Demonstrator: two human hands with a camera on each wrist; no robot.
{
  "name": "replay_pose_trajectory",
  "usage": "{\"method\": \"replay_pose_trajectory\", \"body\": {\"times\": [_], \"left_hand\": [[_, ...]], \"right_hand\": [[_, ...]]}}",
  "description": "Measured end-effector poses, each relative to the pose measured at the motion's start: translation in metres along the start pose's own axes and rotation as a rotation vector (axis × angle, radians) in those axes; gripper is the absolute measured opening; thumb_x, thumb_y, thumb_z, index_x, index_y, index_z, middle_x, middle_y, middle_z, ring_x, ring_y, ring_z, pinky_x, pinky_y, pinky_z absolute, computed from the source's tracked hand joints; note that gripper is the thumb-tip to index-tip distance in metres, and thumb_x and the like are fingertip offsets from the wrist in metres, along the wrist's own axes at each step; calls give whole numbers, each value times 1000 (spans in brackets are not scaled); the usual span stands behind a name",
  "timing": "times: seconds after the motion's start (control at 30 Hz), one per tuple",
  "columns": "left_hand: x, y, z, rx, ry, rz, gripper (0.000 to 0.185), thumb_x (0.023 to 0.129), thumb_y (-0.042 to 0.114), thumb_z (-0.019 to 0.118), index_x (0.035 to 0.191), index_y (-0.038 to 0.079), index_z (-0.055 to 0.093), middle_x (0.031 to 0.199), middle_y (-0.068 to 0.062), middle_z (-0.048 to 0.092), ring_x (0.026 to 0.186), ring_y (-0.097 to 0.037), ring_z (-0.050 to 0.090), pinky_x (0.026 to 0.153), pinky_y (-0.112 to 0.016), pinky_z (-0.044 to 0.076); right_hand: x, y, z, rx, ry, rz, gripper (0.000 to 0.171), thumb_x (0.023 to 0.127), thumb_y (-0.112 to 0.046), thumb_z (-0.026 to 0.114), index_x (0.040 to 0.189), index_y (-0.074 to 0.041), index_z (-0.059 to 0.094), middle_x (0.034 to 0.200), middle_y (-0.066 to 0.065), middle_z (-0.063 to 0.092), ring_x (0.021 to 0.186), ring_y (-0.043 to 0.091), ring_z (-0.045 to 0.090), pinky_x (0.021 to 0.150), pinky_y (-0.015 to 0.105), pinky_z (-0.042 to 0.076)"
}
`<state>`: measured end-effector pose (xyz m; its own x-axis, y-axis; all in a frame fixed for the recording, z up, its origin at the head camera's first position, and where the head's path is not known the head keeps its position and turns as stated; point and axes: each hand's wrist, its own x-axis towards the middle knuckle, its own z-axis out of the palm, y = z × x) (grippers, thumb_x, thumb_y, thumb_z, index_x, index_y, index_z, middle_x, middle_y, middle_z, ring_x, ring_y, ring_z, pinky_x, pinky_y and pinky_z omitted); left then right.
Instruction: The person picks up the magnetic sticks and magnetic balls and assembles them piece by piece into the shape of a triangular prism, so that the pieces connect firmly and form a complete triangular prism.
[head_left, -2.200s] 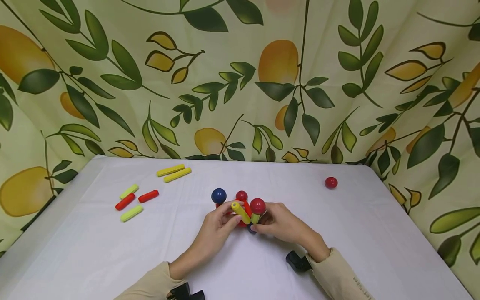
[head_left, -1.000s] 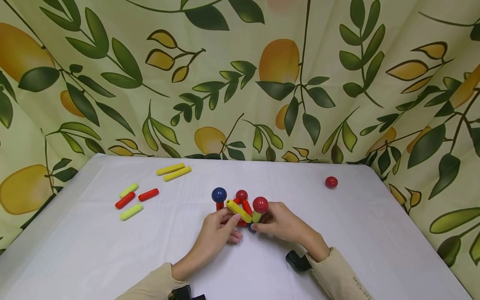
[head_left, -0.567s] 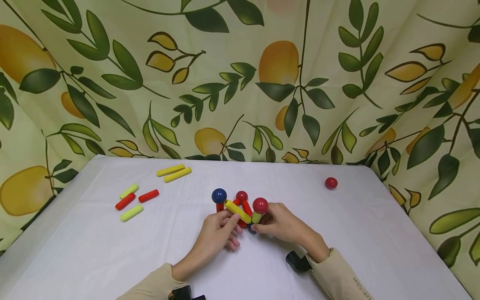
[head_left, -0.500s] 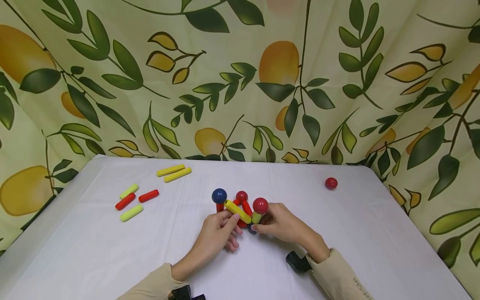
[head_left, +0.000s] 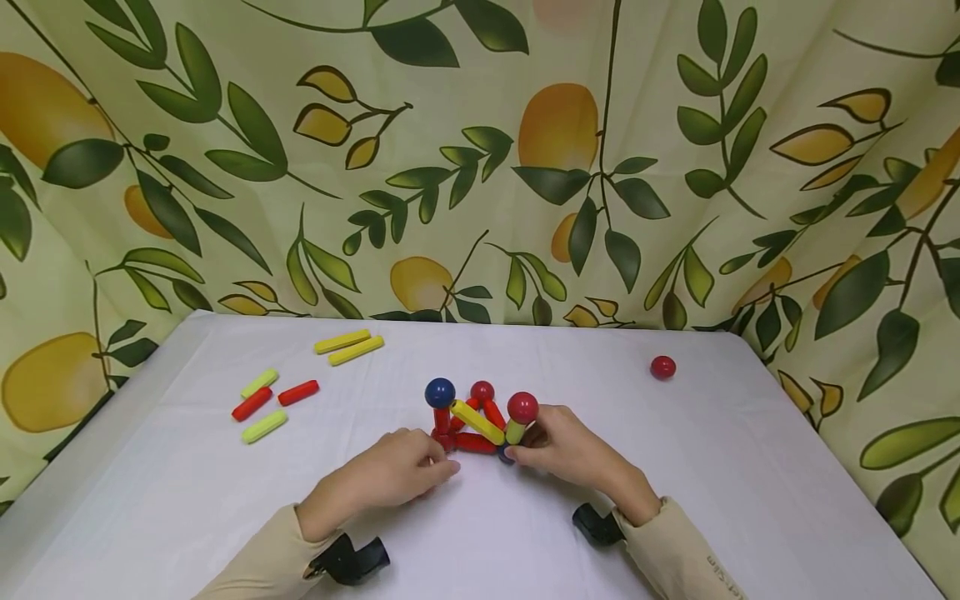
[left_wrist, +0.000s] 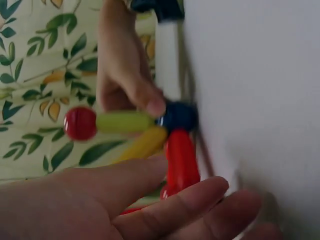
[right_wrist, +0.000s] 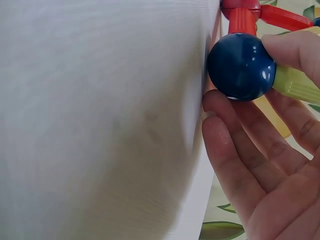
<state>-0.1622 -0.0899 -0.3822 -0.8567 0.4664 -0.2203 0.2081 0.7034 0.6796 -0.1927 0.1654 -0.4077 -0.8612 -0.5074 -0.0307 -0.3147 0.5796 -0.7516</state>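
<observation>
One yellow stick (head_left: 478, 422) seems fitted; my right hand (head_left: 567, 447), pinching the four-o'clock blue ball (right_wrist: 241, 67), should release gently, left hand (head_left: 384, 468) loose.

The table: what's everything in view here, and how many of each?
Loose yellow rods: 2, yellow, far left
Loose red rods: 2, red, left
Loose green rods: 2, light green, left
Loose ball: 1, red, far right
Joined blue balls: 2, blue, centre
Joined red balls: 3, red, centre
Joined red rods: 4 visible, red, centre
Joined yellow rod: 1, yellow, between blue balls
Joined green rod: 1, light green, centre
Tablecloth: 1, white, beneath the pieces
Curtain: 1, patterned cream, behind
Wrist devices: 2, black, wrists
Sleeves: 2, beige, forearms
Left hand: 1, bare, left of centre
Right hand: 1, bare, pinching lower blue ball
</observation>
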Motion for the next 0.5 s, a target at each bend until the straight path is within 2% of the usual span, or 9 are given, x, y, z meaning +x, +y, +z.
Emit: {"method": "replay_pose_trajectory", "body": {"times": [0.1, 0.2, 0.27, 0.33, 0.43, 0.5], "left_hand": [[-3, -2, -13, 109, 84, -91, 19, 92, 26, 69, 83, 11, 73, 60, 1, 52, 61, -15, 49, 56, -26, 35], [-1, -5, -23, 143, 188, -137, 14, 91, 25, 71, 93, 12, 71, 69, -1, 59, 66, -16, 52, 59, -27, 40], [1, -7, -26, 133, 239, -104, 21, 90, 24, 73, 105, 11, 69, 81, -3, 65, 72, -16, 56, 63, -28, 46], [3, -10, -27, 95, 260, -37, 30, 90, 24, 73, 115, 9, 66, 94, -6, 69, 81, -17, 62, 70, -31, 53], [8, -15, -24, 26, 255, 84, 33, 92, 23, 71, 120, 7, 65, 107, -7, 72, 93, -19, 66, 80, -34, 56], [11, -18, -20, -8, 246, 138, 30, 93, 21, 68, 119, 7, 65, 107, -5, 73, 96, -20, 67, 81, -34, 57]], "right_hand": [[0, 0, 0, -17, 13, 11, 25, 86, -17, 76, 107, -11, 63, 93, -1, 69, 82, 12, 66, 74, 22, 57], [0, 0, 0, -40, 32, 16, 29, 86, -17, 77, 110, -10, 62, 95, -1, 69, 84, 11, 66, 76, 24, 58], [1, 1, -1, -52, 41, 17, 31, 86, -17, 76, 112, -10, 62, 96, 0, 69, 84, 11, 66, 77, 25, 58], [1, 1, -1, -60, 46, 15, 31, 86, -17, 76, 113, -9, 62, 96, 0, 70, 84, 11, 66, 77, 25, 58], [2, 0, -1, -74, 50, 12, 31, 87, -17, 76, 113, -10, 63, 95, -1, 70, 83, 11, 66, 76, 24, 58], [2, 0, 0, -86, 53, 7, 30, 87, -18, 76, 113, -10, 63, 94, -1, 69, 83, 10, 65, 76, 22, 57]]}}
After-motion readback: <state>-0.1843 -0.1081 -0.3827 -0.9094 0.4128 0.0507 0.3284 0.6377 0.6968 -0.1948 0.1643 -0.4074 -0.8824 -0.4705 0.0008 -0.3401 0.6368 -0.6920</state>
